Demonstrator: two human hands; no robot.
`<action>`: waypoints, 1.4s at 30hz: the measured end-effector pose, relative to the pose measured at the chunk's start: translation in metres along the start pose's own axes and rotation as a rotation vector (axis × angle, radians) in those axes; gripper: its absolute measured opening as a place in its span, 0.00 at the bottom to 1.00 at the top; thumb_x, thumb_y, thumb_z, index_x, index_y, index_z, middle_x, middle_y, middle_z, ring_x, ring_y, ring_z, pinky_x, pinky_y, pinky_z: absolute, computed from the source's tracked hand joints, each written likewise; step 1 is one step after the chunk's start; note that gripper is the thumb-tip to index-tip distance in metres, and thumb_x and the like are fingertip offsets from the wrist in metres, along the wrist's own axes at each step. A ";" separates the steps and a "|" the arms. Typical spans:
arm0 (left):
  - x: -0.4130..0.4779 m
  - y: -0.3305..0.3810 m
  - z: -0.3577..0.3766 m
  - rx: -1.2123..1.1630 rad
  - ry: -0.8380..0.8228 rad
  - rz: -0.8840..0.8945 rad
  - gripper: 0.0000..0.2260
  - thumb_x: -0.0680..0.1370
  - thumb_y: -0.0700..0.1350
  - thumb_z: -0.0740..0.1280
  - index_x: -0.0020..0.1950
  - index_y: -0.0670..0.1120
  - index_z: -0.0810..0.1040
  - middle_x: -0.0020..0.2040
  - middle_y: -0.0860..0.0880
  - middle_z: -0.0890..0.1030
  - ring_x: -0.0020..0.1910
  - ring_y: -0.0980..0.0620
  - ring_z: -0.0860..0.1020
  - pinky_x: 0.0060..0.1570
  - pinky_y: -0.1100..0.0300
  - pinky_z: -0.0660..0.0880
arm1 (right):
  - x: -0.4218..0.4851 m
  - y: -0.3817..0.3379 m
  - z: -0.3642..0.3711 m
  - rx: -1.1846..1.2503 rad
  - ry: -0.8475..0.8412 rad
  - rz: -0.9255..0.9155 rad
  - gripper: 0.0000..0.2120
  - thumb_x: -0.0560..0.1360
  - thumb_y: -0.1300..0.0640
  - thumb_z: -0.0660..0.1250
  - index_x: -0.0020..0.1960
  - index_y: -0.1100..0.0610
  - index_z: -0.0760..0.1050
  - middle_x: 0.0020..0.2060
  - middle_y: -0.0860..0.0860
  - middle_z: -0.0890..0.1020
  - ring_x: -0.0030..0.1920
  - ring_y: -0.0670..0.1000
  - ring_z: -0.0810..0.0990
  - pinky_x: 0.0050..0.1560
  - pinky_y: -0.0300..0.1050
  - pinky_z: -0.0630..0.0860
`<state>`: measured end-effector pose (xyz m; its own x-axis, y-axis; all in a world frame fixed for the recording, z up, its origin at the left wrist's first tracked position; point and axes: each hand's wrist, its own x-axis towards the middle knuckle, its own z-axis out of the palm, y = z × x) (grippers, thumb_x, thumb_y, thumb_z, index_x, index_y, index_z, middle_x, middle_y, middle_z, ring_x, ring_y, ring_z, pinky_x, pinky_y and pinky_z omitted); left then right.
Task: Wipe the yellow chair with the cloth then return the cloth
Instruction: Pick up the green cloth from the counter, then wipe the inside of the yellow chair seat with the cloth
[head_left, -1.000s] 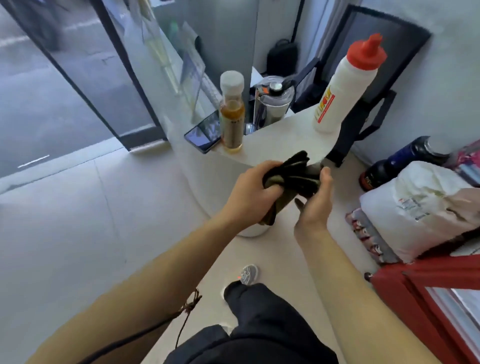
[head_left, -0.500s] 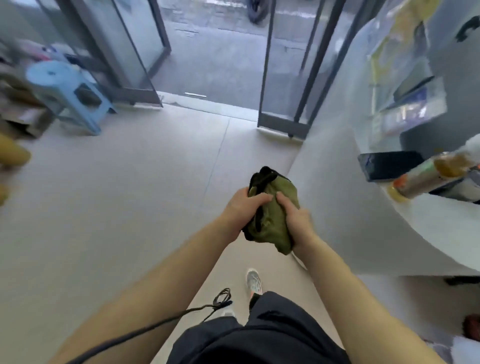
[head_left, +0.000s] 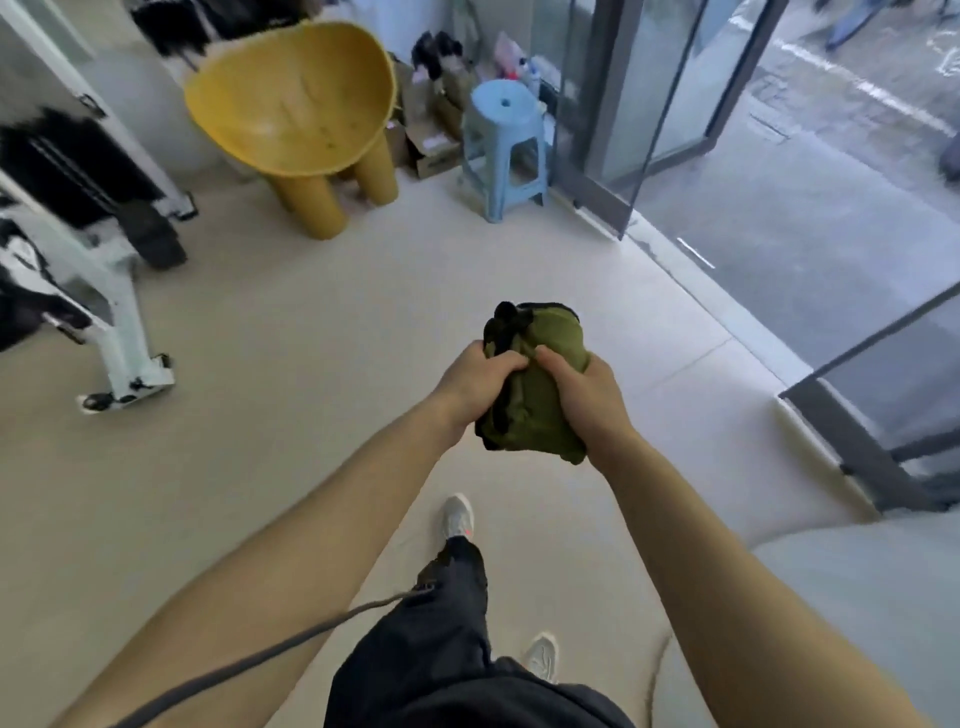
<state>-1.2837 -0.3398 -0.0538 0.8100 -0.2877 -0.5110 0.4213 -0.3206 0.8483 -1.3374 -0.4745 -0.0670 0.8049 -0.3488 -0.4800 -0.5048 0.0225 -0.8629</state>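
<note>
Both hands out front at waist height: left hand (head_left: 480, 387) and right hand (head_left: 582, 395) each closed tight on the cloth (head_left: 537, 384), an olive-green bundle with black trim, bunched between them over bare floor (head_left: 311, 395). Thumbs pressed into the top fold. Yellow chair (head_left: 296, 109) well apart, up ahead to the left, bowl seat empty, stubby legs on the floor. Blue stool (head_left: 504, 145) just beside the chair on the right. Glass door (head_left: 649, 93) beyond the stool. White metal frame (head_left: 117, 306) at far left. One shoe (head_left: 457, 514) forward below the hands.
</note>
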 end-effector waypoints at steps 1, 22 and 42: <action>0.011 0.003 -0.015 -0.036 0.037 -0.004 0.17 0.72 0.53 0.68 0.56 0.46 0.81 0.51 0.45 0.86 0.53 0.46 0.83 0.58 0.45 0.79 | 0.014 -0.011 0.014 -0.015 -0.023 -0.009 0.26 0.68 0.35 0.69 0.58 0.52 0.78 0.48 0.52 0.86 0.47 0.54 0.86 0.50 0.57 0.84; 0.358 0.147 -0.343 -0.324 0.243 -0.123 0.10 0.79 0.48 0.65 0.55 0.46 0.81 0.55 0.44 0.85 0.57 0.43 0.82 0.51 0.52 0.79 | 0.390 -0.268 0.299 -0.231 -0.291 -0.037 0.24 0.74 0.39 0.69 0.60 0.56 0.76 0.49 0.53 0.84 0.49 0.55 0.84 0.54 0.56 0.82; 0.766 0.316 -0.601 -0.467 0.555 -0.227 0.12 0.76 0.49 0.69 0.56 0.46 0.82 0.52 0.45 0.86 0.52 0.44 0.83 0.55 0.48 0.80 | 0.825 -0.494 0.529 -0.512 -0.379 -0.116 0.25 0.78 0.43 0.63 0.71 0.55 0.68 0.63 0.53 0.75 0.56 0.55 0.76 0.53 0.50 0.73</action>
<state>-0.2852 -0.1193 -0.0937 0.7174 0.2752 -0.6400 0.6308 0.1332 0.7644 -0.2591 -0.2776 -0.1197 0.8702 0.0350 -0.4914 -0.4172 -0.4782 -0.7728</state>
